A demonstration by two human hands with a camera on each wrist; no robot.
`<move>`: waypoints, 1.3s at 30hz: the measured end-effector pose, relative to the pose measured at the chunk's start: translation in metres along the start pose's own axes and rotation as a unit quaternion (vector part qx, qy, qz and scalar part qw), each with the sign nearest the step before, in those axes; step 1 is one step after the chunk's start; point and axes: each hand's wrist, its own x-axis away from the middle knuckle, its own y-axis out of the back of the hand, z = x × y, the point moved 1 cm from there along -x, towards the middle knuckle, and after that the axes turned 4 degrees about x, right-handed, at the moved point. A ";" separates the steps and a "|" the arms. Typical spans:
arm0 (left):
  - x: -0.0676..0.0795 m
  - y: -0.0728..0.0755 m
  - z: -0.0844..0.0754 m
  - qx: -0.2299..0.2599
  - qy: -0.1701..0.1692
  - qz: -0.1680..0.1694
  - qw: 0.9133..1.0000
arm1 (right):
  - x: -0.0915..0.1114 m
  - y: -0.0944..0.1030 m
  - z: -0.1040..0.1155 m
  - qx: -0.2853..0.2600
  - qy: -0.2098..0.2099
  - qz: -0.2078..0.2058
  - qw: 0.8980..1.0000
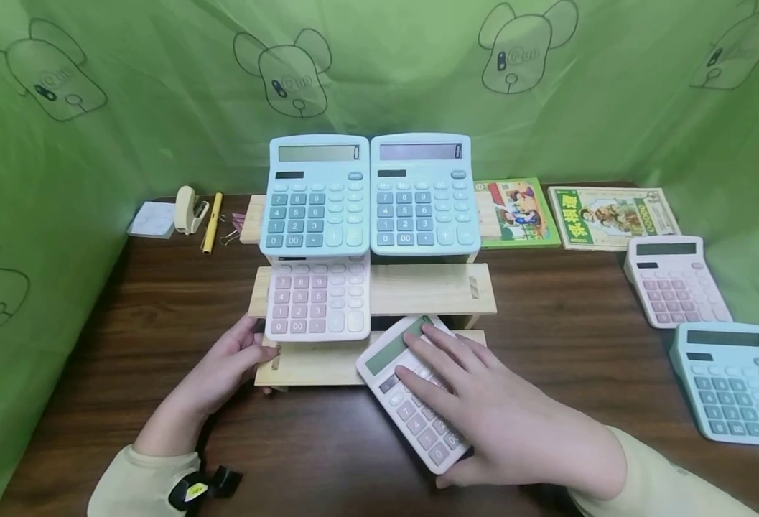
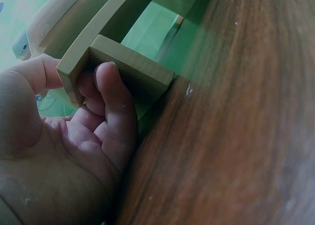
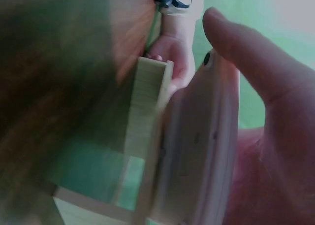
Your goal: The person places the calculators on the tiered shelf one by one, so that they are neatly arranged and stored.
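Observation:
A wooden stepped stand (image 1: 431, 287) is in the middle of the head view. Its left end is gripped by my left hand (image 1: 227, 362); the left wrist view shows the thumb and fingers (image 2: 115, 87) curled round the lowest board (image 2: 74, 72). My right hand (image 1: 495, 409) holds a pink calculator (image 1: 385, 359) turned at an angle, its upper end over the right part of the lowest step. The fingers spread across its face and the thumb is by its lower edge. Another pink calculator (image 1: 317, 309) leans on the middle step. Two blue calculators (image 1: 314, 194) stand side by side on top.
To the right lie a pink calculator (image 1: 676, 280) and a blue calculator (image 1: 728, 380). Behind the stand are a green book (image 1: 528, 215) and a cream booklet (image 1: 612, 219). At back left are paper notes (image 1: 153, 219), a stapler (image 1: 188, 210) and a yellow pen (image 1: 212, 222).

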 end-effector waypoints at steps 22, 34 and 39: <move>0.000 0.001 -0.004 0.000 0.005 -0.003 1.000 | -0.017 -0.019 -0.005 -0.034 -0.019 -0.128 0.991; 0.000 0.002 -0.001 -0.010 0.003 -0.004 1.000 | -0.032 -0.019 -0.002 -0.029 0.037 -0.131 0.990; -0.001 0.001 -0.001 -0.010 0.000 -0.004 1.000 | -0.037 -0.023 0.000 -0.030 0.033 -0.128 0.991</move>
